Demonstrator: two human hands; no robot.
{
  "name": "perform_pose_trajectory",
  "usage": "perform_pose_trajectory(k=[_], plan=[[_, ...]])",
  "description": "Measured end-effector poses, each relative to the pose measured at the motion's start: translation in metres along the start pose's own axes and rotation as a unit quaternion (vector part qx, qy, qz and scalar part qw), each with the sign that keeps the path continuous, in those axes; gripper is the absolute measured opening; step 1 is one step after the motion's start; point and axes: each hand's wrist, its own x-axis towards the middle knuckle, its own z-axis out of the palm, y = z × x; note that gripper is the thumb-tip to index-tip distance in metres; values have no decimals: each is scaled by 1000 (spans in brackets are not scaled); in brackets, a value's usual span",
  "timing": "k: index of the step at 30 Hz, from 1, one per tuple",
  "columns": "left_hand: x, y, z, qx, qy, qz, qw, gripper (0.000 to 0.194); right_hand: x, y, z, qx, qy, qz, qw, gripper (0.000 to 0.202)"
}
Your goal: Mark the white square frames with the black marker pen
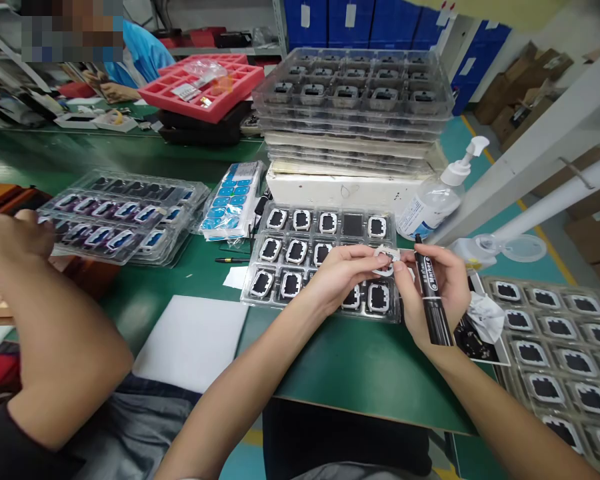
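Above a clear plastic tray (pixel 323 313), my left hand (pixel 344 277) pinches a small white ring-shaped frame (pixel 393 253) at its left side. The fingertips of my right hand (pixel 445 283) meet the same frame from the right. A black marker pen (pixel 434 297) is also tucked in my right hand, tilted, its label facing me. In the tray's pockets lie several white frames with dark centres, such as one white frame (pixel 296 252). One pocket in the back row shows only a dark bottom. My hands hide part of the tray's right side.
Behind the tray stand stacked clear trays (pixel 350 100) on a white box (pixel 345 185) and a pump bottle (pixel 433 200). More filled trays (pixel 560 327) lie at the right. At left are a white foam sheet (pixel 193 340), blue-part trays (pixel 125 213) and a co-worker's arm (pixel 55 320).
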Motion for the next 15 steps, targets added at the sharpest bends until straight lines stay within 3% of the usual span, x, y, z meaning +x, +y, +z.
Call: perform_pose_trajectory(k=[15], plan=[[1,-1,-1,-5,23,-1,1000,30,-1,-2,0,-3,-7,44,999,35]])
